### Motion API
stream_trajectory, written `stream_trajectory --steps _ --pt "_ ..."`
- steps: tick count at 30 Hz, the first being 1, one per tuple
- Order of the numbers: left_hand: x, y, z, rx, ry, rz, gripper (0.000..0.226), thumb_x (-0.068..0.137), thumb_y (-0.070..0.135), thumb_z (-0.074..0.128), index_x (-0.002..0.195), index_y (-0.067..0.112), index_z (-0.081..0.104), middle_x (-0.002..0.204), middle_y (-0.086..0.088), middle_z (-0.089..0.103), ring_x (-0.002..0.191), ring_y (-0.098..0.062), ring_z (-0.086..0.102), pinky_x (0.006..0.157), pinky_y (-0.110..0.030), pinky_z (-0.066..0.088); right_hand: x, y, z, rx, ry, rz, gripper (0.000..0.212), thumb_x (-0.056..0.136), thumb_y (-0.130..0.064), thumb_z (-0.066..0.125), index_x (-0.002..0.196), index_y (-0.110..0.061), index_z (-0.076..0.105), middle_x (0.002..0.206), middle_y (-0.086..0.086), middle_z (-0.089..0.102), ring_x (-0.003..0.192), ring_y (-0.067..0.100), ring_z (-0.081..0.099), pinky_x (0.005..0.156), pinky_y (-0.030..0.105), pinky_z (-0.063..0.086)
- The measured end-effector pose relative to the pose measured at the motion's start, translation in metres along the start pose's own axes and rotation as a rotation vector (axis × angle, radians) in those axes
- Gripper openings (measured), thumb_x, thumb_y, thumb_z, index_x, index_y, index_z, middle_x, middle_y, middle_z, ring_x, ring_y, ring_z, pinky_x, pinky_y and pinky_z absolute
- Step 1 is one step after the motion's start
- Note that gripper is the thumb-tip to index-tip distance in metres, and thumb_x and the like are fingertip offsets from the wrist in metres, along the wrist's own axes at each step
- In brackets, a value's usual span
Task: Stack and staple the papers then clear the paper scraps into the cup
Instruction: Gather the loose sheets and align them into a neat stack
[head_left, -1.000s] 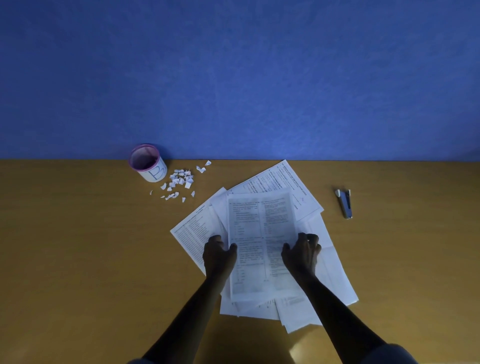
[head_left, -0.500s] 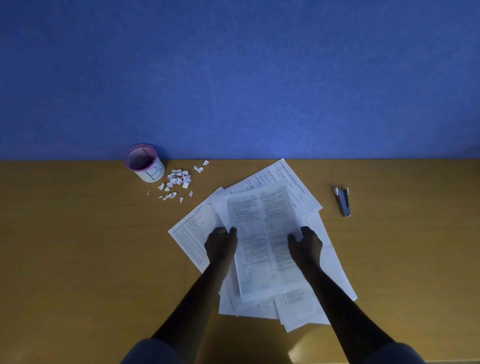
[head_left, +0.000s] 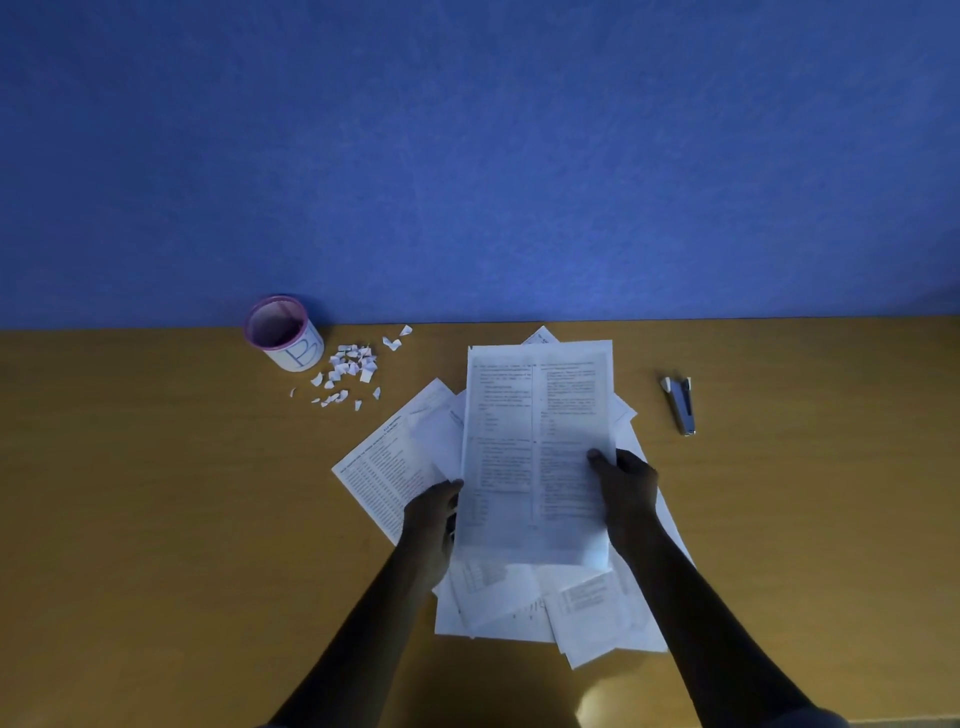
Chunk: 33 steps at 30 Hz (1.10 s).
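A plain blue wall (head_left: 467, 156) fills the upper half of the frame. Below it, a flat ochre-brown worktop (head_left: 156, 519) takes the whole lower half.

In the lower centre of the frame, a loose spread of white printed paper sheets (head_left: 384, 462) is seen on the worktop. The sheets overlap at different angles and are not yet squared into one stack. Over this spread, a single white sheet printed in two columns (head_left: 535, 441) is held upright in the picture; its top edge comes close to the line where the worktop meets the wall.

This sheet is held by both hands. The left hand (head_left: 431, 519) grips its left edge near the lower part, with the fingers curled at the edge. The right hand (head_left: 626, 488) pinches its right edge a little higher, the thumb being laid on the printed face and the other fingers hidden behind the paper. Both forearms enter from the bottom of the frame.

At the left of centre, a small white round cup with a pink rim (head_left: 283, 332) is placed against the wall line. Just to the right of it, a small heap of torn white paper scraps (head_left: 350, 364) is scattered on the worktop, outside the cup. At the right of the sheets, well apart from them, a small grey-blue metal stapler (head_left: 681, 405) lies untouched.
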<state>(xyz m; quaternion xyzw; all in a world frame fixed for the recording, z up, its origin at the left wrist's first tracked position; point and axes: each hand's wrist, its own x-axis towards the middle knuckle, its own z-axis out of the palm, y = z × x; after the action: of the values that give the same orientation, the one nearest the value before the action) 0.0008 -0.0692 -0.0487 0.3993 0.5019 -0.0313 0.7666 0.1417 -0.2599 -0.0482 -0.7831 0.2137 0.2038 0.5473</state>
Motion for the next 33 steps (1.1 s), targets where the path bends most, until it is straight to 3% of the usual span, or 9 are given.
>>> stream_trajectory --steps 5,9,11,14,19,23,27,33 --pt "-0.019 -0.019 -0.004 -0.061 -0.115 -0.166 0.017 0.089 0.015 0.070 0.105 0.010 0.066 0.088 -0.010 0.077 0.095 -0.030 0.067 0.077 -0.040 0.052 0.003 0.010 -0.001 0.063 0.035 0.098 0.015 0.092 -0.022 0.072 0.097 -0.009 0.074 0.093 0.010 0.073 0.095 0.037 0.069 0.082 0.043 0.058" --pt "-0.028 -0.031 -0.009 -0.060 -0.192 -0.200 0.044 0.082 0.018 0.075 0.125 0.009 0.068 0.105 -0.016 0.074 0.105 -0.034 0.065 0.079 -0.043 0.057 0.001 0.014 0.000 0.074 -0.035 0.147 0.007 0.091 -0.022 0.073 0.089 -0.016 0.072 0.098 0.013 0.074 0.100 0.040 0.069 0.093 0.057 0.058" --pt "-0.030 -0.033 -0.012 -0.039 -0.225 -0.195 0.058 0.072 0.023 0.081 0.127 0.011 0.068 0.113 -0.018 0.073 0.106 -0.036 0.066 0.074 -0.042 0.058 -0.001 0.015 -0.002 0.102 -0.086 0.175 0.004 0.092 -0.016 0.072 0.091 -0.012 0.072 0.100 0.015 0.074 0.101 0.041 0.069 0.096 0.059 0.057" --pt "-0.029 -0.028 -0.017 -0.067 -0.183 -0.130 0.062 0.069 0.026 0.084 0.127 0.015 0.065 0.114 -0.019 0.072 0.108 -0.039 0.067 0.080 -0.051 0.060 -0.001 0.019 -0.007 0.126 -0.142 0.174 0.006 0.091 -0.008 0.073 0.095 -0.004 0.073 0.104 0.020 0.074 0.104 0.045 0.069 0.097 0.064 0.055" --pt "-0.016 0.008 -0.022 -0.115 -0.126 -0.010 0.030 0.087 0.027 0.078 0.111 0.019 0.060 0.095 -0.013 0.075 0.100 -0.036 0.071 0.078 -0.046 0.059 -0.003 0.020 -0.015 0.117 -0.189 0.143 0.007 0.091 -0.003 0.073 0.096 0.003 0.072 0.105 0.024 0.075 0.100 0.045 0.071 0.094 0.059 0.058" --pt "-0.002 0.033 -0.028 -0.080 -0.081 0.078 0.044 0.080 0.022 0.082 0.116 0.022 0.057 0.111 -0.014 0.068 0.113 -0.036 0.067 0.085 -0.052 0.062 -0.002 0.021 -0.022 0.142 -0.214 0.136 0.014 0.092 -0.003 0.072 0.102 0.007 0.072 0.107 0.025 0.075 0.100 0.045 0.071 0.095 0.058 0.058" --pt "-0.002 0.028 -0.035 0.022 -0.059 0.003 0.037 0.089 0.011 0.074 0.124 0.015 0.065 0.121 -0.016 0.073 0.113 -0.036 0.070 0.081 -0.046 0.062 -0.002 0.024 -0.027 0.212 -0.193 0.144 0.016 0.094 -0.003 0.068 0.103 0.009 0.065 0.107 0.022 0.070 0.102 0.042 0.066 0.097 0.056 0.054" --pt "-0.030 -0.007 -0.042 0.210 -0.162 -0.159 0.030 0.086 0.012 0.077 0.116 0.013 0.079 0.120 -0.016 0.077 0.113 -0.037 0.072 0.092 -0.050 0.063 0.002 0.031 -0.031 0.269 -0.217 0.179 0.027 0.095 -0.005 0.068 0.114 0.013 0.064 0.118 0.024 0.071 0.108 0.042 0.067 0.099 0.056 0.055"
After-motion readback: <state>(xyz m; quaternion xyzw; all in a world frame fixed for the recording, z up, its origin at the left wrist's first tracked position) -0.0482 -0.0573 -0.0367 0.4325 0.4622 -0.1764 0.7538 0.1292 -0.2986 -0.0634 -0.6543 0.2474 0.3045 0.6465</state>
